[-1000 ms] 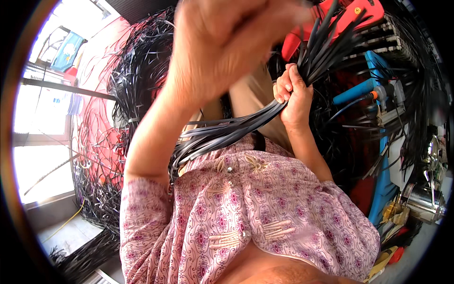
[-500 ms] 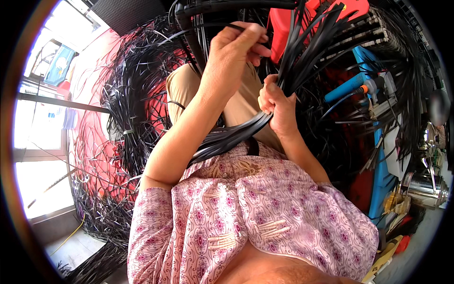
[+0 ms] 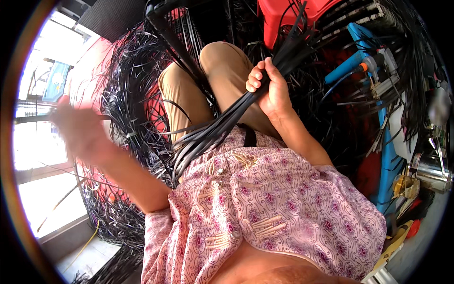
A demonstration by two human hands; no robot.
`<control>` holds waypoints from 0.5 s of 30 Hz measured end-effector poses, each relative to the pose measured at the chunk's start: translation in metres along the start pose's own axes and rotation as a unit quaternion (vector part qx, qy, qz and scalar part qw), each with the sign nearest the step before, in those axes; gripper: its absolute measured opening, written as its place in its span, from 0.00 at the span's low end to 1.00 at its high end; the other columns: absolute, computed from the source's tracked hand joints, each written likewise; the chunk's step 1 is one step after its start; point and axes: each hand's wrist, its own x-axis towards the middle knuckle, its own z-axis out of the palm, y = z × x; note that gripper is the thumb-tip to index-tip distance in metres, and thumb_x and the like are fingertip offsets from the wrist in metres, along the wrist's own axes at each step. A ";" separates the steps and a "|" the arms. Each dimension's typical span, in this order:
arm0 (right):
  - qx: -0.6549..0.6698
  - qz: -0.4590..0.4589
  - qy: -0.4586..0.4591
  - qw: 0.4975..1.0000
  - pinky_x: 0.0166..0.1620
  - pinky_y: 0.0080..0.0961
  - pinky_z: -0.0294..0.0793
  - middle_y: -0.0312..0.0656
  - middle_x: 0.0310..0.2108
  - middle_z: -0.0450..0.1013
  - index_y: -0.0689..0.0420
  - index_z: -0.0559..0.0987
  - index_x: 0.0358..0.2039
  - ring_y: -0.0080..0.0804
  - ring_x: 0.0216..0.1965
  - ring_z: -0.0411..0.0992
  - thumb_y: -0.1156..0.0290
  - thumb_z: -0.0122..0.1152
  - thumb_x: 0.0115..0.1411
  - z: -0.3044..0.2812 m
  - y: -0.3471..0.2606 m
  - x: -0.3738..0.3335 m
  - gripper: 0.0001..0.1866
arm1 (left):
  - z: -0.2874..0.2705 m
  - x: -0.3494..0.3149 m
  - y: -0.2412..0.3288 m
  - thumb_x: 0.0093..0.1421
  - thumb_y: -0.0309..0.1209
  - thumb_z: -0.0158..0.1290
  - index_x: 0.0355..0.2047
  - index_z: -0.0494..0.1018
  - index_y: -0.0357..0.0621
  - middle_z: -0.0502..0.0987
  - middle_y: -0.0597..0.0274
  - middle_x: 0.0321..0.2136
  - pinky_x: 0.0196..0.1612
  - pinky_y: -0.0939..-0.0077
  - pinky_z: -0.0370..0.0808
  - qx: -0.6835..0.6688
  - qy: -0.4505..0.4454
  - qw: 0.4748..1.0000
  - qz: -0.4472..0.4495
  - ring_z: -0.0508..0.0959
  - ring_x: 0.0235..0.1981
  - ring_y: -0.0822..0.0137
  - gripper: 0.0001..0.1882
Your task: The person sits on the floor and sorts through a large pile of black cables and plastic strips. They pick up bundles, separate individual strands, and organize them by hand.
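Observation:
My right hand [image 3: 273, 90] is closed round a bundle of flat black plastic strips [image 3: 227, 116]. The strips fan out past the fist at the upper right, and their other ends curve down across my lap. Far out to the left, my left hand [image 3: 80, 128] is smeared by motion, so its fingers cannot be made out. A dark frame [image 3: 165, 33] with strips hanging from it stands in front of my knees [image 3: 222, 59].
A big tangle of black strips [image 3: 135, 94] lies left of my legs on a red surface. Red plastic seating [image 3: 279, 23] stands ahead. To the right are a blue frame [image 3: 384, 161], a tool with an orange ring [image 3: 373, 65] and a shiny metal pot [image 3: 428, 168].
My left hand has swung from in front of the frame far out to the left. The right hand still grips the bundle, whose upper ends have drawn closer together.

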 end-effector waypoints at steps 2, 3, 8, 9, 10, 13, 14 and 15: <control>0.001 0.016 -0.020 1.000 0.26 0.21 0.61 0.33 0.20 0.64 0.55 0.71 0.32 0.22 0.20 0.61 0.55 0.53 0.65 -0.004 0.007 0.002 0.15 | -0.012 -0.015 0.106 0.67 0.33 0.36 0.35 0.68 0.34 0.55 0.68 0.13 0.32 0.80 0.70 0.116 -0.015 0.992 0.038 0.59 0.16 0.75 0.15; -0.007 0.022 -0.018 1.000 0.26 0.21 0.61 0.33 0.20 0.64 0.56 0.71 0.34 0.22 0.20 0.61 0.56 0.54 0.65 0.000 0.012 0.001 0.15 | -0.011 -0.021 0.147 0.66 0.33 0.35 0.34 0.67 0.34 0.51 0.71 0.10 0.29 0.83 0.69 0.219 0.017 0.973 0.072 0.56 0.11 0.79 0.15; -0.064 -0.009 -0.025 0.998 0.25 0.18 0.59 0.29 0.20 0.60 0.55 0.72 0.41 0.18 0.19 0.56 0.56 0.54 0.65 0.026 0.027 0.005 0.15 | 0.050 0.063 -0.042 0.63 0.31 0.41 0.50 0.70 0.37 0.74 0.58 0.45 0.43 0.72 0.74 0.787 -0.019 0.605 -0.117 0.78 0.37 0.66 0.18; -0.061 0.013 -0.029 0.998 0.25 0.18 0.57 0.28 0.20 0.59 0.55 0.71 0.43 0.17 0.18 0.56 0.55 0.54 0.65 0.031 0.032 -0.001 0.16 | 0.053 0.057 -0.079 0.60 0.29 0.43 0.47 0.72 0.37 0.73 0.57 0.49 0.39 0.69 0.75 0.828 -0.090 0.539 -0.127 0.79 0.35 0.60 0.17; -0.058 0.037 -0.032 0.997 0.25 0.18 0.56 0.27 0.19 0.58 0.54 0.71 0.45 0.17 0.18 0.55 0.55 0.53 0.65 0.035 0.036 -0.006 0.17 | 0.054 0.050 -0.113 0.56 0.27 0.46 0.43 0.74 0.37 0.73 0.56 0.53 0.36 0.66 0.76 0.855 -0.157 0.476 -0.132 0.80 0.33 0.55 0.15; -0.078 0.047 -0.035 0.995 0.26 0.17 0.58 0.25 0.20 0.59 0.51 0.73 0.47 0.15 0.19 0.57 0.50 0.56 0.63 0.028 0.036 -0.012 0.20 | 0.057 0.028 -0.177 0.58 0.27 0.45 0.54 0.66 0.43 0.78 0.51 0.20 0.28 0.58 0.75 0.836 -0.167 0.497 -0.165 0.80 0.23 0.51 0.22; -0.063 0.047 -0.038 0.996 0.27 0.17 0.60 0.25 0.22 0.63 0.51 0.74 0.47 0.15 0.21 0.60 0.48 0.57 0.62 0.025 0.034 -0.014 0.22 | 0.071 0.027 -0.182 0.58 0.28 0.46 0.58 0.62 0.44 0.78 0.51 0.20 0.27 0.58 0.75 0.819 -0.145 0.522 -0.189 0.80 0.23 0.52 0.25; -0.085 0.037 -0.016 0.996 0.29 0.16 0.61 0.25 0.25 0.66 0.51 0.74 0.47 0.15 0.24 0.62 0.47 0.57 0.62 0.025 0.033 -0.015 0.23 | 0.069 0.020 -0.187 0.57 0.28 0.47 0.58 0.60 0.38 0.77 0.52 0.18 0.25 0.60 0.75 0.815 -0.174 0.526 -0.168 0.80 0.22 0.53 0.27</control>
